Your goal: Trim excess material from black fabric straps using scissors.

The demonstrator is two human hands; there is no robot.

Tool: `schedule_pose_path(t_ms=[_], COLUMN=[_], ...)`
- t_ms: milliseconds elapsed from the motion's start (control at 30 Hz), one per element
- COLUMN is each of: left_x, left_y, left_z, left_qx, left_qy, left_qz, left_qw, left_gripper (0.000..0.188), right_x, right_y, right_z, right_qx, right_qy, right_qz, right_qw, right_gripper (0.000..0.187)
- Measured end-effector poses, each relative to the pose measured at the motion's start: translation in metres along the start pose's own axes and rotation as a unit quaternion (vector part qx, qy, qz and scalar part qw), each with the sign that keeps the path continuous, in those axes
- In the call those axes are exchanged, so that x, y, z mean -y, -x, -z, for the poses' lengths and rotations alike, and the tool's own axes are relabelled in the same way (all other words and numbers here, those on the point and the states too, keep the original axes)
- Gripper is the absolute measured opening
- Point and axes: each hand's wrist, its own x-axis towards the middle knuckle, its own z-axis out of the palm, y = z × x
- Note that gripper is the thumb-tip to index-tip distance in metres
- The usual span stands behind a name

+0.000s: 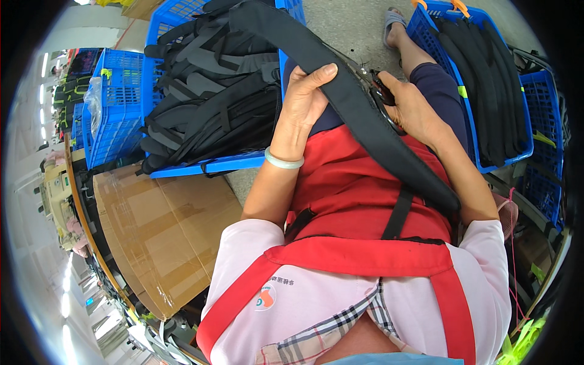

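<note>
A long black padded strap [365,115] runs diagonally across the lap, from the upper blue crate down to the person's right side, lying over a red apron [359,194]. The left hand [304,100] grips the strap from below, its fingers [319,74] curled over the upper edge and pressed together against the padding. The right hand [413,109] is closed around a small dark tool [380,88] held against the strap edge; the kind of tool cannot be told. A pale green bangle [283,161] sits on the left wrist. A blue plastic crate [182,91] to the left front is filled with black and grey straps piled loosely. A second blue crate [480,85] to the right front holds more black straps laid in parallel, with orange clips [456,7] on its far rim and a small yellow-green tag [462,91] on its near wall. A flattened brown cardboard sheet [164,237] lies at lower left. A round logo patch [266,298] marks the pink shirt.
</note>
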Motion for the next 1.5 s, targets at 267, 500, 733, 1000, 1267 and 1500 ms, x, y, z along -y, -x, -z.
schedule_pose_path(t_ms=[267, 500, 733, 1000, 1267, 1500], left_x=[-0.007, -0.014, -0.01, -0.008, -0.019, -0.013], left_y=[-0.003, -0.016, -0.017, -0.017, -0.024, -0.024], left_z=[-0.007, -0.001, 0.008, 0.01, 0.005, -0.001], left_qx=[-0.001, -0.033, 0.003, 0.004, -0.073, -0.049], left_qy=[0.007, 0.011, 0.005, -0.017, 0.063, 0.027], left_qz=[-0.006, -0.014, -0.034, -0.03, -0.01, -0.03], left_qw=[1.0, 0.999, 0.999, 0.999, 0.995, 0.998], left_gripper=[0.012, 0.009, 0.019, 0.02, 0.015, 0.016], right_x=[0.012, 0.008, 0.005, 0.009, 0.008, 0.009], right_y=[-0.001, -0.004, -0.019, -0.021, -0.024, -0.038], right_z=[0.004, -0.008, -0.001, 0.002, 0.0, 0.001], right_qx=[-0.005, -0.046, -0.046, -0.028, -0.028, -0.054], right_qy=[0.004, 0.036, 0.06, 0.015, 0.021, 0.054], right_qz=[-0.065, -0.033, 0.04, 0.027, 0.005, 0.076], right_qw=[0.998, 0.998, 0.996, 0.999, 0.999, 0.994], right_gripper=[0.032, 0.031, 0.033, 0.032, 0.034, 0.034])
